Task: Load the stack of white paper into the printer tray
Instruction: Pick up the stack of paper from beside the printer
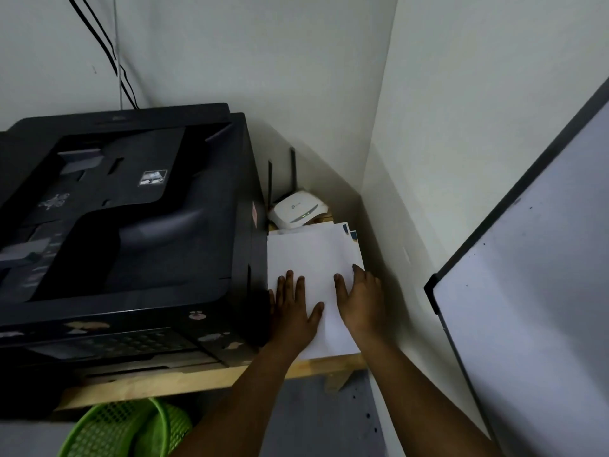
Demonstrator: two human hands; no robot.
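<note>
Stack of white paper (pixel 313 255), centre right beside printer (pixel 125 219): your left hand (pixel 293 311) and right hand (pixel 362 305) rest on it, fingers straight, spread.

A small office corner: black printer (pixel 125 219), router (pixel 298 211), whiteboard (pixel 534 291), wooden shelf (pixel 197 380)

Wooden shelf (pixel 204 379) carries printer (pixel 125 225), paper stack (pixel 313 258), router (pixel 298 209).
</note>
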